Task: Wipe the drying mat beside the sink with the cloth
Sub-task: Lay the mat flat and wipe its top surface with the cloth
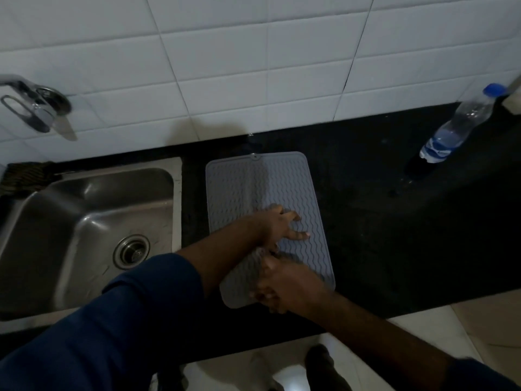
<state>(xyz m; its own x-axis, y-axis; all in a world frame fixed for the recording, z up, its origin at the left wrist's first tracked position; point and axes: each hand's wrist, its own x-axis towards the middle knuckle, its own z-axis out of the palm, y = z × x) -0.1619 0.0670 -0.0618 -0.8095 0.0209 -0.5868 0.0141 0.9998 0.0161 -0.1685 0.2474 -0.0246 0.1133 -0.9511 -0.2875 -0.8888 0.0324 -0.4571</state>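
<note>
A: Mat orientation?
B: Grey drying mat point(262, 193) flat on black counter point(394, 221), just right of steel sink point(84, 221). Long axis roughly 12 to 6, near end skewed toward 5. Small hang tab at 12 o'clock edge, pointing at tiled wall point(253, 66). Wavy ribs running along long axis.

A: Edges, room around?
B: Left edge near sink rim, narrow strip of counter between. Far edge short of wall, dark gap between. Right edge open: wide bare counter toward 3. Near corner at 6 close to counter front edge. Water bottle point(456, 128) with blue cap at 2 o'clock, well apart from mat. Tap point(36, 105) on wall at 10, above sink. Dark striped fabric point(25, 176) at 9, behind sink's far-left corner; cannot tell whether that is the cloth.

A: Hands?
B: Left hand point(282, 227) over mat's middle-lower area, arm crossing in from 8, fingers extended and spread toward 3, tips on or just above ribs; contact not clear. Nothing held. Right hand point(282, 286) at mat's near end, arm entering from 5, fingers curled at mat's lower-left edge; dim and blurred, so cannot tell whether pinching mat or just resting on it. No cloth identifiable in either hand. 2 hands nearly touching at 6 o'clock part of mat.
</note>
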